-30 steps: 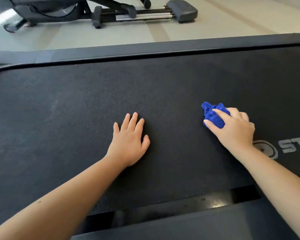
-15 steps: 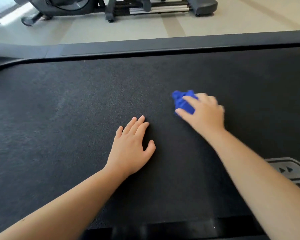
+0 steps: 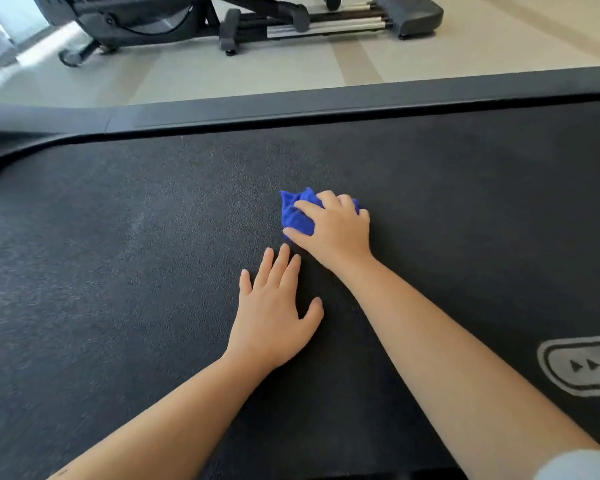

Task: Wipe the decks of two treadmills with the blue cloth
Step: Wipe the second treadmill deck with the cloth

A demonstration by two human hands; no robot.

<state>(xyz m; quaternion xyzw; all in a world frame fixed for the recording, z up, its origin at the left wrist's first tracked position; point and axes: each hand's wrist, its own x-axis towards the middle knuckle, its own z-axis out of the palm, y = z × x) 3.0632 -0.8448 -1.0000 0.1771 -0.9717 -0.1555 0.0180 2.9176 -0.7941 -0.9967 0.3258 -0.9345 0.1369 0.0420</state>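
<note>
A black treadmill deck (image 3: pixel 136 258) fills most of the view. On its middle lies a bunched blue cloth (image 3: pixel 297 214). My right hand (image 3: pixel 333 230) grips the cloth and holds it down on the belt, with fingers curled over its top. My left hand (image 3: pixel 274 317) rests flat on the belt just in front of the cloth, fingers straight and spread. The fingertips of my left hand lie close to the thumb of my right hand.
A dark side rail (image 3: pixel 291 109) borders the far edge of the deck. Beyond it, on the pale floor, stands another exercise machine (image 3: pixel 229 19). A grey printed logo with arrows (image 3: pixel 582 365) marks the belt at the right.
My right hand has slid the blue cloth leftward across the belt, ending just beyond my left hand. My left hand stayed flat on the belt. The view has shifted along the deck.
</note>
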